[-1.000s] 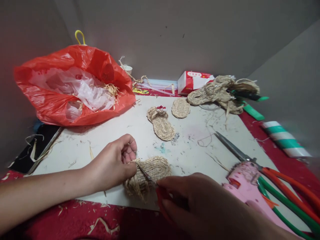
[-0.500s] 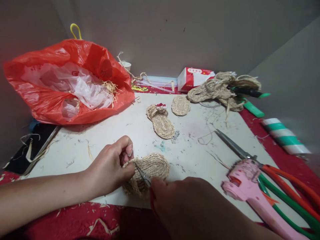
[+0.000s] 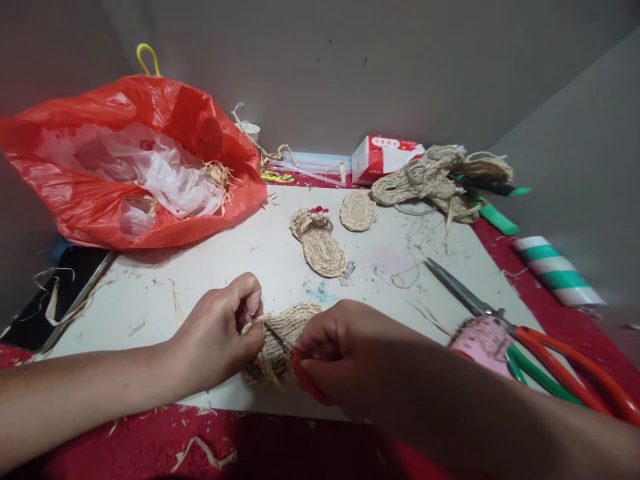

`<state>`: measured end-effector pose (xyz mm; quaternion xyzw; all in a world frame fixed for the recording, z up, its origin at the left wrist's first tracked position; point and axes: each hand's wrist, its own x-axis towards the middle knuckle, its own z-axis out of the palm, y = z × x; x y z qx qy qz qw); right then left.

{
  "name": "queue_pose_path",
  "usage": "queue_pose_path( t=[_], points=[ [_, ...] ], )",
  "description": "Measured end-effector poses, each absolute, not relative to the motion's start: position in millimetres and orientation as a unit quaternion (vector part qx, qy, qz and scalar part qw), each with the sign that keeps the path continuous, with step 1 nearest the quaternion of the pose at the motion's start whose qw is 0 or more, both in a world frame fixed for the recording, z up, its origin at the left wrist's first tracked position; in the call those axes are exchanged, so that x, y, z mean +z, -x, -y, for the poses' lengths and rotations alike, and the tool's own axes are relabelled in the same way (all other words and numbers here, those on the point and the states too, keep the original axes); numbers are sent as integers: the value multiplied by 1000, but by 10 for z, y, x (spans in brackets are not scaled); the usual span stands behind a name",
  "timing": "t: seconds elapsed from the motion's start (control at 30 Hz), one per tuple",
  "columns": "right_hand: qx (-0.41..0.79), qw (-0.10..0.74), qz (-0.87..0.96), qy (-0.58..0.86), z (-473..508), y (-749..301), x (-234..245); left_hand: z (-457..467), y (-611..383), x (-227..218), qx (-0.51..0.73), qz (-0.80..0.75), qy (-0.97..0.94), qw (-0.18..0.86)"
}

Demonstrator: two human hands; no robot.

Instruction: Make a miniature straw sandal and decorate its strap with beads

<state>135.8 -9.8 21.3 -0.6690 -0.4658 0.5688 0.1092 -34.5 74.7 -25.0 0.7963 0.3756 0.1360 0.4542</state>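
In the head view, the left hand pinches the toe-side edge of a beige, sole-shaped braided-straw piece lying at the near edge of a white board. The right hand is closed around small red-handled metal scissors, their blades pointing to the left thumb. Beyond them lie a beige straw slipper with red and white beads and a flat oval straw piece.
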Motion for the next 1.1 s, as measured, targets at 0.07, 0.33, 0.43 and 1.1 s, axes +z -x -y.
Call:
queue_pose_path(
  t=[0.07,0.33,0.43,1.1],
  points=[
    [466,70,545,693,128,-1304,243,-749,350,-255,140,-372,-793,461],
    [378,51,655,653,109,-1200,239,-748,351,-248,155,-363,-789,470],
    [478,64,570,665,48,-1302,204,-748,354,-246,152,-365,-795,459],
    [631,132,468,604,68,-1478,87,-823,352,-262,117,-359,-762,527]
  ],
)
